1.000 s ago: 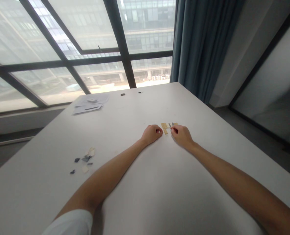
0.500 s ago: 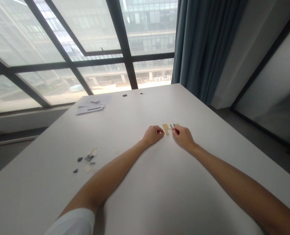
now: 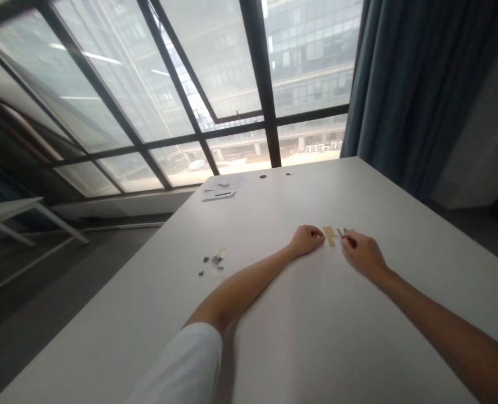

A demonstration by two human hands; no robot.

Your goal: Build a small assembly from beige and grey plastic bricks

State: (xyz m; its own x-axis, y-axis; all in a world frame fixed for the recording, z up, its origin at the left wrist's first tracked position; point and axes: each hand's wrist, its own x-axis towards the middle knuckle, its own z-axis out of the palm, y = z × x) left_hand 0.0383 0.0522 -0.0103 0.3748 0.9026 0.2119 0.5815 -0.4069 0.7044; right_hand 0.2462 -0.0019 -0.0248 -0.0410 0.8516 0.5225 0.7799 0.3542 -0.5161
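A small flat assembly of tan, studded-looking pieces (image 3: 329, 231) lies on the white table, with narrow grey strips (image 3: 339, 232) at its right side. One tan piece (image 3: 332, 242) juts out at its near edge. My left hand (image 3: 307, 240) rests at the assembly's left edge, thumb and fingertips pinched together. From the right, my right hand (image 3: 364, 253) reaches to the grey strips, its thumb and index finger pressed together. Whatever is between the fingertips of either hand is too small to make out.
Several loose grey, black and cream pieces (image 3: 216, 260) lie left of my left forearm. Papers (image 3: 221, 189) with a dark pen-like item sit at the far left of the table (image 3: 299, 325). Two small dark round items (image 3: 263, 177) lie near the far edge, below the windows.
The view has swung to the left, so the table and hands appear farther right. Both hands stay at the tan assembly in nearly the same pinched pose.
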